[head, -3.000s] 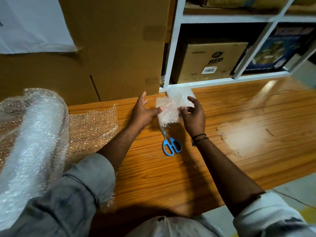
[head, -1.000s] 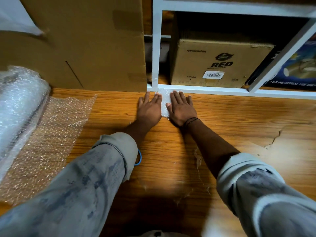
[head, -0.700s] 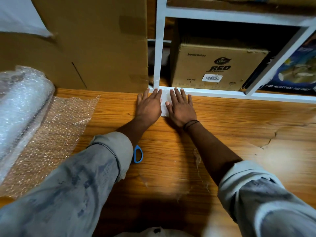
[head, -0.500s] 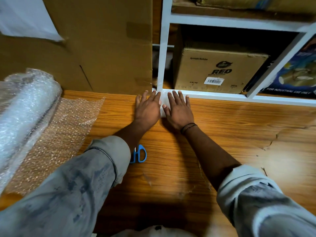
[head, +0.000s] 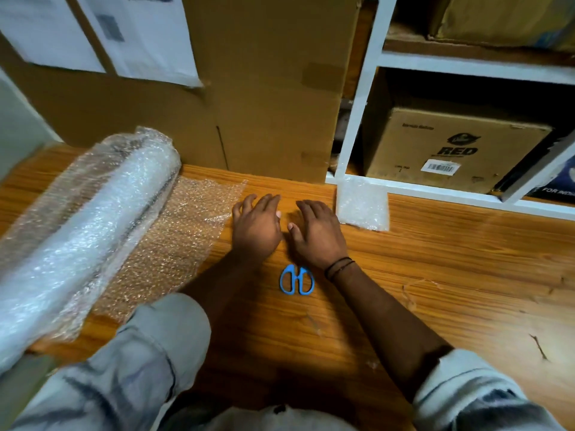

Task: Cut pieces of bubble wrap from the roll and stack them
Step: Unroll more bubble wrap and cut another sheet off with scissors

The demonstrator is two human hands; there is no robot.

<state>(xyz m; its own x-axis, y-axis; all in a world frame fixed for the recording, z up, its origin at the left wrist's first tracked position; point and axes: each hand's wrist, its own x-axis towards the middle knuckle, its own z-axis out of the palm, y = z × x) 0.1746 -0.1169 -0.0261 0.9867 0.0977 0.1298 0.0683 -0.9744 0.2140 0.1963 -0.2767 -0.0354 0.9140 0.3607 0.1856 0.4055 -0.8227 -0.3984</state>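
Withdrawn from the cut bubble wrap stack (head: 362,202), now left at 2 o'clock against the white shelf frame (head: 357,104), the left hand (head: 256,227) and right hand (head: 317,234) are held over the tabletop (head: 451,275), fingers loosely spread, nothing grasped. Blue scissors (head: 296,279) are seen at 6 o'clock of the hands, the bubble wrap roll (head: 93,222) at 9 o'clock. "RED" and a barcode label are read on the shelved cardboard box (head: 451,147).

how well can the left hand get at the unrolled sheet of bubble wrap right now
Likely yes: the left hand is open right beside the edge of the unrolled sheet, and nothing lies between them.
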